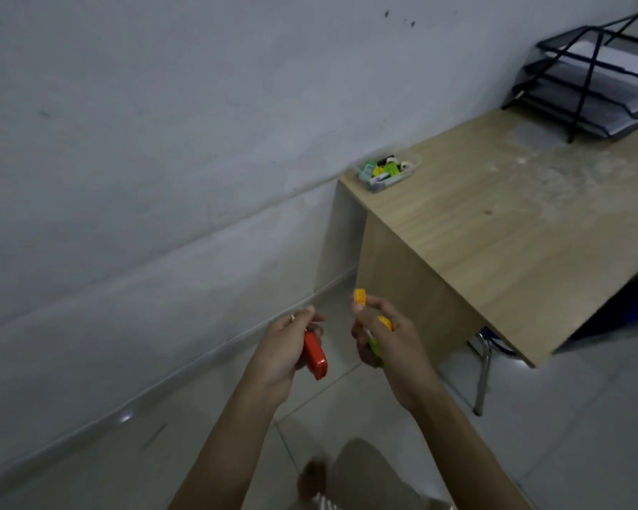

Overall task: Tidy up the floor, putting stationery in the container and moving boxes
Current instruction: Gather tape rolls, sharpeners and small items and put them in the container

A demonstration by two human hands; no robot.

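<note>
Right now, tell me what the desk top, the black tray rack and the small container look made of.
Light brown desk top: probably wood-grain laminate, matt, with pale scuffed patches. Black three-tier tray rack: metal mesh on thin rods, seemingly. Small clear container: likely plastic; coloured stationery shows through its walls.

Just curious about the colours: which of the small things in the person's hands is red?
The oblong piece gripped by the left hand; the right hand holds a yellow piece and a green piece.
</note>
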